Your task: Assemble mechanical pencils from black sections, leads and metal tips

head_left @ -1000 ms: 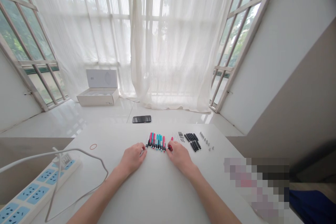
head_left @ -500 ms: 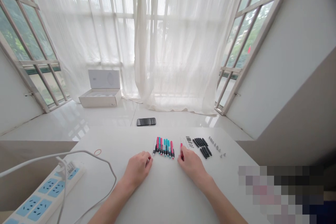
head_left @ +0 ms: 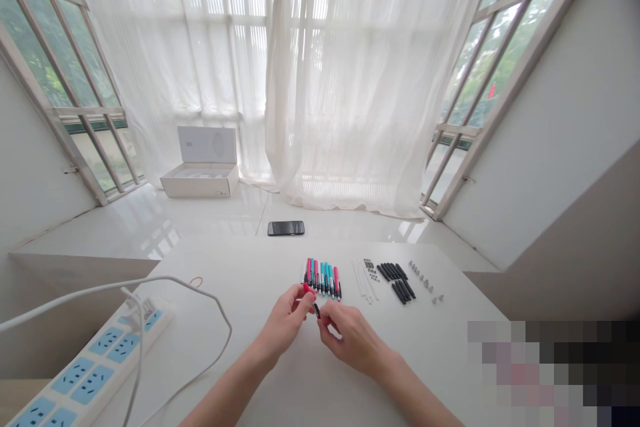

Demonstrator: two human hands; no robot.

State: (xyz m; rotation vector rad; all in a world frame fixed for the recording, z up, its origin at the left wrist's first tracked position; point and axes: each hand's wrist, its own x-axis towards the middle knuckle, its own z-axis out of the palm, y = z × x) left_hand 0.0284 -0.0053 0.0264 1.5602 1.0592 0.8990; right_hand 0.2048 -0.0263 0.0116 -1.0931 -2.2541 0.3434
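Note:
My left hand is closed around a pink pen barrel. The barrel slants down to the right and ends in a black part. At that lower end my right hand pinches with thumb and forefinger; its fingertips hide the very end. Just beyond my hands lies a row of pink, teal and clear pens with black clips. To their right are thin white refills, small dark springs, black grips and small grey tips.
A black phone lies beyond the white table, and an open white box stands on the ledge. On the left are a power strip, a looping white cable and a rubber band.
My right hand has brought the pink pen barrel leftward from beside the refills. My left hand has moved right and taken hold of it. The camera view has shifted slightly.

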